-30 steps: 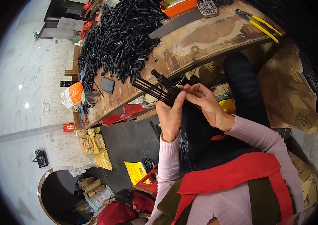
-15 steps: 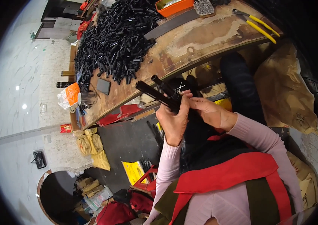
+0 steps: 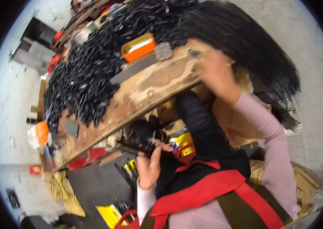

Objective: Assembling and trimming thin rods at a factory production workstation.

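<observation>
Low in front of my lap, my left hand [image 3: 149, 168] is closed round dark, long, thin parts [image 3: 131, 147] that look like black tubes. A thin pale strand [image 3: 154, 135] stands up beside its fingers. My right hand [image 3: 218, 72] reaches over the right part of the wooden bench [image 3: 161, 82], smeared by motion. It covers most of the yellow-handled pliers, whose dark head [image 3: 194, 53] shows at its fingertips. Whether the fingers have closed on the handles cannot be made out.
A big heap of small black parts [image 3: 89, 84] covers the bench's left and back. Near it stand an orange tray [image 3: 138, 47], a clear box of small metal bits [image 3: 163, 51] and a grey strip [image 3: 134, 68]. A bundle of long black rods [image 3: 245, 42] lies at the far right.
My right hand has left the black tubes and moved up and right to the pliers. My left hand still holds the tubes, now lower. The whole view has shifted toward the right.
</observation>
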Tool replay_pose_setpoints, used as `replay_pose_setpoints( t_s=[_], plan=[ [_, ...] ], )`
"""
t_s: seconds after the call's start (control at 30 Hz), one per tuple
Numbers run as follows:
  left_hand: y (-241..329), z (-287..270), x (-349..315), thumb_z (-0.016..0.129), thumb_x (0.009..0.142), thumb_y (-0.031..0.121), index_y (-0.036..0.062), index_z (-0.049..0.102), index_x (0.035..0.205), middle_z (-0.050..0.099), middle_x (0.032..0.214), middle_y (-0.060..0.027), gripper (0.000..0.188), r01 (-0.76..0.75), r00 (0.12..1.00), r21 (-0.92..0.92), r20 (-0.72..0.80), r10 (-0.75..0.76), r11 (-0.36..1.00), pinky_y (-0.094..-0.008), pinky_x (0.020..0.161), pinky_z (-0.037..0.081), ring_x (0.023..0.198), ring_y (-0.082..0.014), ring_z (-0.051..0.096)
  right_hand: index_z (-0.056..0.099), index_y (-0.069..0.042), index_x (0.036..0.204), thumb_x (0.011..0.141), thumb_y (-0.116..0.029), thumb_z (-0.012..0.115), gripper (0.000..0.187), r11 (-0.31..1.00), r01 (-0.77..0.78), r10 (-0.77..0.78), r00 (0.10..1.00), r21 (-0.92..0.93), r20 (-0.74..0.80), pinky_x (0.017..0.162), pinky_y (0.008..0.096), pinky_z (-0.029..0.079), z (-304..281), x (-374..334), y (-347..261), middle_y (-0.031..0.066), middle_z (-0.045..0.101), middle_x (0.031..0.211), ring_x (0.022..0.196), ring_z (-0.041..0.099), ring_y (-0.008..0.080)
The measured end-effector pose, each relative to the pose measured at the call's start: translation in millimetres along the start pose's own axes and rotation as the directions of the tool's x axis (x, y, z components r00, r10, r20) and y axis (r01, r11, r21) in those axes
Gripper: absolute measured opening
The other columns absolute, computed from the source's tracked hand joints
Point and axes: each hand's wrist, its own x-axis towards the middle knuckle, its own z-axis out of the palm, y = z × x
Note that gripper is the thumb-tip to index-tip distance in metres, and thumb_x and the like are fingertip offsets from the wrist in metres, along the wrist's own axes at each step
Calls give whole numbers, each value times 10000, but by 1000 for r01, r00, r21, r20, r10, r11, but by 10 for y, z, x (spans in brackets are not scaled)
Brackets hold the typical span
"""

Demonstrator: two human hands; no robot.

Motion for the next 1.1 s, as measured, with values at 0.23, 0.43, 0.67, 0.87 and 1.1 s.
replay_pose_setpoints(
  t_s=[0.23,0.43,0.67,0.87,1.1],
  plan=[
    [-368,248,165,597,951,146,0,471,1138,473,755,-22,269,-62,990,-562,73,124,825,-237,559,369,622,-96,430,568,-13,1020,923,-386,597,387,967,-186,188,982,172,5,768,372,455,376,-133,1074,147,565,911,861,560,253],
    [-295,250,80,698,902,243,16,445,1178,429,676,-12,438,-70,998,-448,-37,60,891,-239,463,308,523,-94,369,564,-3,1018,995,-356,490,361,-249,-614,113,749,749,652,604,229,425,-417,-32,96,62,600,733,654,568,102],
    [-281,188,115,684,911,155,-25,598,1095,524,703,20,272,40,991,-456,-98,-95,889,-214,510,329,565,-52,430,569,30,1254,909,-68,565,359,359,-617,-332,617,701,713,674,296,505,-1097,-216,-830,113,646,921,727,627,161],
    [-370,144,120,666,936,227,-56,565,1173,521,703,18,383,-35,999,-468,7,43,883,-204,529,335,571,-50,421,534,31,1254,931,-56,534,334,475,-472,-386,647,743,658,839,383,489,-1127,-204,-987,205,634,1059,941,622,362],
    [-344,112,138,673,933,240,-56,568,1167,526,705,16,391,42,995,-441,104,4,897,-199,535,343,581,-47,434,523,2,1257,936,-64,544,328,455,-415,-411,687,788,599,806,412,487,-1048,-224,-1017,213,631,1061,939,614,402]
  ],
)
